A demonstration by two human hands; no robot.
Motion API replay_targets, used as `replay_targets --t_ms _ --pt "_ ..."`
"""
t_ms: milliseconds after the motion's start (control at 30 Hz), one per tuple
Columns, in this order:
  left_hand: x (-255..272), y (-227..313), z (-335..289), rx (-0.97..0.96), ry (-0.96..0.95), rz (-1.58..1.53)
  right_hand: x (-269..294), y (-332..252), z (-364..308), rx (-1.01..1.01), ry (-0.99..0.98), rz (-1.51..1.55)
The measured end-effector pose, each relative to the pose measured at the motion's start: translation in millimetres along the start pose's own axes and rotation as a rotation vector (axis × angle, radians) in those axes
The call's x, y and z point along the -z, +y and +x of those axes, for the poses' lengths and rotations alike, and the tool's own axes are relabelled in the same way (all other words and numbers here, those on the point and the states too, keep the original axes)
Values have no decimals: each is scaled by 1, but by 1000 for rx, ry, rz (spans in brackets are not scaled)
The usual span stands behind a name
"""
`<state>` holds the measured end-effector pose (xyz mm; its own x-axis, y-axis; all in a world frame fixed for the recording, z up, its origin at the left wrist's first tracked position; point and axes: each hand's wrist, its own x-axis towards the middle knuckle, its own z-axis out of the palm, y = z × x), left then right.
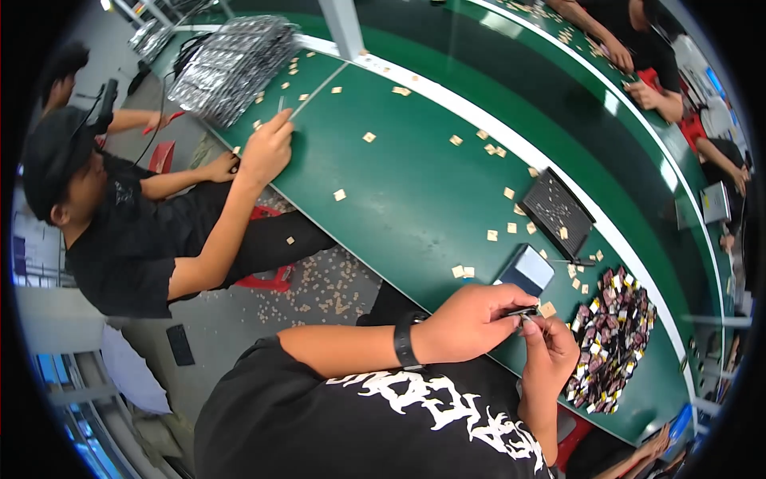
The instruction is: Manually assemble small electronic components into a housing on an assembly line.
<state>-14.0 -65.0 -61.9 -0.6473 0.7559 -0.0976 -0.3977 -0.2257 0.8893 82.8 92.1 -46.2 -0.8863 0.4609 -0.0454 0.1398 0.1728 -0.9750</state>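
Observation:
My left hand [471,319], with a black wristband on its wrist, is closed around slim dark tweezers [523,313]. My right hand [552,351] meets it fingertip to fingertip and pinches something tiny at the tweezer tips; I cannot make out what. Both hands hover over the near edge of the green table [415,191]. A small tan square chip [547,308] lies just beyond my fingers. To the right of my hands sits a heap of small dark maroon parts [610,339] with yellow and white bits.
A blue-and-white flat box [527,270] and a black grid tray [556,211] lie beyond my hands. Tan chips are scattered over the table and floor. A co-worker's hand [267,148] holds a thin tool near a stack of silver foil bags [231,64]. Other people work at the far bench.

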Motion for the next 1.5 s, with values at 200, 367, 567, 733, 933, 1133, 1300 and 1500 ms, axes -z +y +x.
replay_targets --t_ms 200,367,567,733,933,1133,1300,1500 --pt "6 -12 -12 -25 -32 -102 -8 11 -2 154 -19 -95" --pt "1 -5 -25 -45 -67 20 -7 11 -9 -107 55 361" --pt "0 -1 -30 -93 -101 195 -5 2 -15 -190 -23 375" --pt "2 9 -42 -20 30 123 -14 -1 -3 -182 -275 412" --pt "-4 20 -40 65 136 -10 20 -23 -14 -180 -200 310" --pt "-5 24 -31 166 26 -9 37 -22 -26 159 -73 -168" --pt "-12 33 -24 187 -24 2 46 -8 -27 263 -9 -320" --pt "-8 42 -27 124 -86 39 47 -9 -28 275 -48 -283"
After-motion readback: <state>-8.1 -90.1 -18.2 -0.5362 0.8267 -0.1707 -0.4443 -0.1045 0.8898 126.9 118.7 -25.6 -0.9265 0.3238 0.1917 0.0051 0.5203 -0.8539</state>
